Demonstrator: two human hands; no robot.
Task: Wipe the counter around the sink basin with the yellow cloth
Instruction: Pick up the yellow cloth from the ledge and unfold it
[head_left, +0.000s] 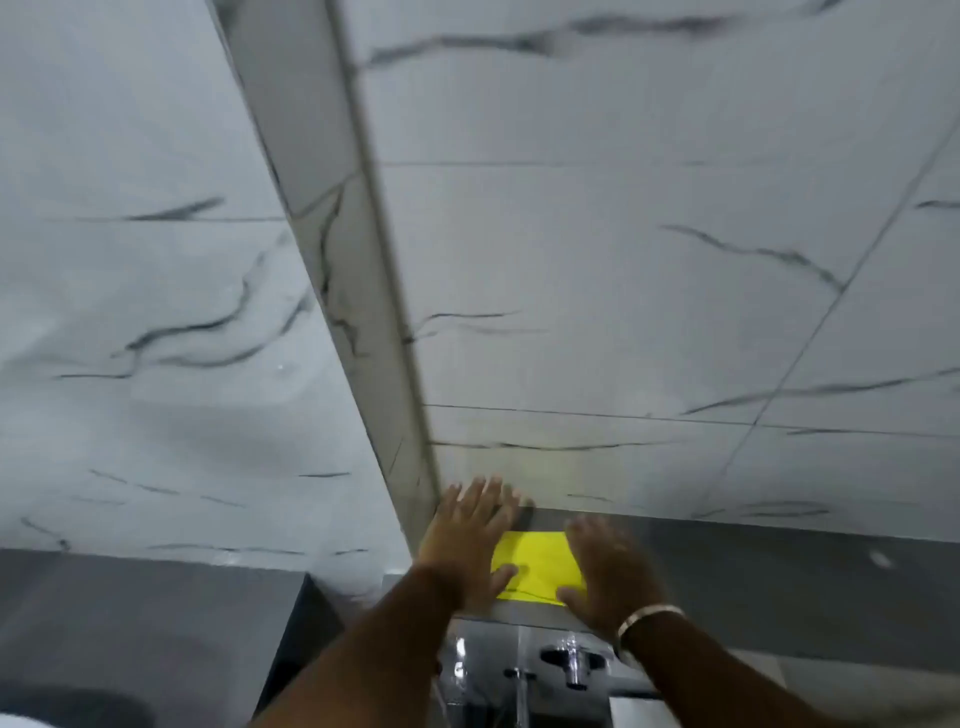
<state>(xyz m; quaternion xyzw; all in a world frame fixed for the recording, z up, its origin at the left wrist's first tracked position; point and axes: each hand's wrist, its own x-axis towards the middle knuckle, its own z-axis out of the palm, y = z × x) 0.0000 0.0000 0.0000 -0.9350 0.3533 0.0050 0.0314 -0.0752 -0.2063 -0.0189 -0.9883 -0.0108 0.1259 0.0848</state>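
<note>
A yellow cloth (537, 566), folded into a flat rectangle, lies on the grey counter ledge (779, 577) at the foot of the marble wall. My left hand (470, 540) lies flat with fingers spread on the cloth's left edge, its fingertips reaching the wall corner. Pressing flat on the cloth's right side is my right hand (608, 571), which wears a metal bangle at the wrist. Both hands are blurred. The sink basin itself is not visible; only a chrome tap (571, 662) shows below the ledge.
White marble-patterned wall tiles (623, 260) fill most of the view, with a protruding corner column (363, 312) running down to the ledge. A darker grey block (218, 623) stands at lower left.
</note>
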